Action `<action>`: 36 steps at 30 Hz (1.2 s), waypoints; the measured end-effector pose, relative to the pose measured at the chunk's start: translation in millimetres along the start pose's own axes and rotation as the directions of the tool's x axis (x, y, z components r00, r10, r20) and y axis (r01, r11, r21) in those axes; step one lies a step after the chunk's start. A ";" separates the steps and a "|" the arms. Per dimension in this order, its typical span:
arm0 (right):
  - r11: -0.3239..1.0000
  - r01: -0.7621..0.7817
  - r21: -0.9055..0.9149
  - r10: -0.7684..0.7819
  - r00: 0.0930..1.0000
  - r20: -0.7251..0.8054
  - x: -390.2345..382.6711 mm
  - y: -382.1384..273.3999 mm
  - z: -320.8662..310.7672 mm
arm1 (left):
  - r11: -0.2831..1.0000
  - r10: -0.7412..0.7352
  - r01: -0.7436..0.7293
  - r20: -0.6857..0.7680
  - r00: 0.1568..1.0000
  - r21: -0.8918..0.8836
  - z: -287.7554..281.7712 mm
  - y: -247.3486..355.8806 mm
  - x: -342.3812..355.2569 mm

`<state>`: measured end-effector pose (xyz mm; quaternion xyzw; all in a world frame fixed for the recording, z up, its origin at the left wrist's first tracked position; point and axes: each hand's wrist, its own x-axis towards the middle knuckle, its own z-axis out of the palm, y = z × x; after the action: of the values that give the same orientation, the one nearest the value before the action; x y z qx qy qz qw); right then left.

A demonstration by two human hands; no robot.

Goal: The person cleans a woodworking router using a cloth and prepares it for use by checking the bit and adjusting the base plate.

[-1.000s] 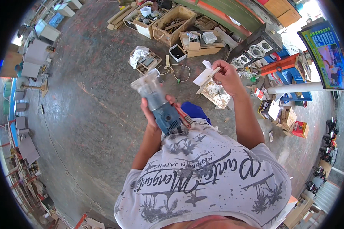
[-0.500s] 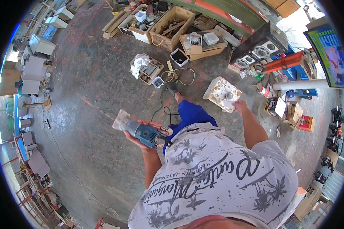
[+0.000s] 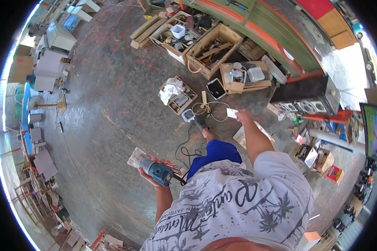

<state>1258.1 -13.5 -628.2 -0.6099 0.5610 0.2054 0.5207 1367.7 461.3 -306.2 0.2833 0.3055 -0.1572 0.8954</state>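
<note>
My left hand (image 3: 148, 178) is wrapped round a teal-blue trim router (image 3: 159, 172) with a cloudy see-through base (image 3: 137, 158), lying tilted in the palm. Its black cord (image 3: 187, 151) loops down to the floor beside my blue shorts. Beyond my knees, my right hand (image 3: 244, 116) pinches a small flat white piece (image 3: 232, 113) by its near edge. Under my right forearm stands a stained, cream-coloured box-like stand (image 3: 241, 136), partly hidden by the arm.
Ahead on the floor are a wooden tray with a white bag (image 3: 172, 90), a small white container (image 3: 188, 115), a black-lined bin (image 3: 216, 88) and a coiled pale cable (image 3: 220, 119). Wooden crates (image 3: 210, 52) stand farther off. Speakers (image 3: 308, 100) and cartons (image 3: 334, 173) are to the right.
My right hand has lifted away from the stained stand and swung forward and left with the white piece. My view has turned and shifted. The router remains in my left hand.
</note>
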 end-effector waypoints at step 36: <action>0.905 -0.355 0.235 0.122 0.745 0.655 -3.7 -131.8 62.1 | 0.997 -0.002 0.007 -0.070 0.998 0.083 137.7 -23.0 103.8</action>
<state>1396.1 19.4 -595.0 -0.3273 0.4570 0.3606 0.7443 1499.6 348.8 -291.8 0.3250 0.3305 -0.1618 0.8712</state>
